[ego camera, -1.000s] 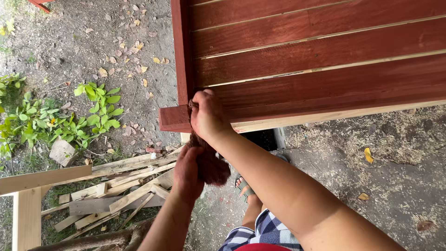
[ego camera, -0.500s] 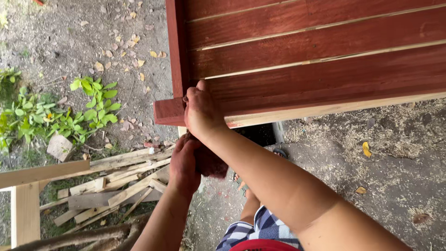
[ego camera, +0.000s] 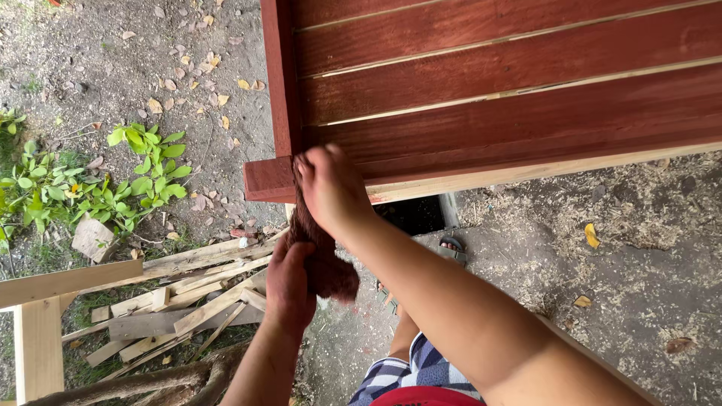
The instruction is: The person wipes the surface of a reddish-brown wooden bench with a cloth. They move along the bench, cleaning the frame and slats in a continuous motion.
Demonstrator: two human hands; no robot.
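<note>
At the near left corner of the red-stained slatted panel [ego camera: 481, 83], the right hand [ego camera: 331, 188] pinched the top of a soft, limp, stain-soaked rag [ego camera: 327, 259], the left hand [ego camera: 289, 282] gripping its hanging lower part.

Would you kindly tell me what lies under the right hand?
A reddish-brown rag hangs from under the right hand, pressed against the stained slatted panel; the left hand grips it. The wood beneath the palm is covered.
</note>
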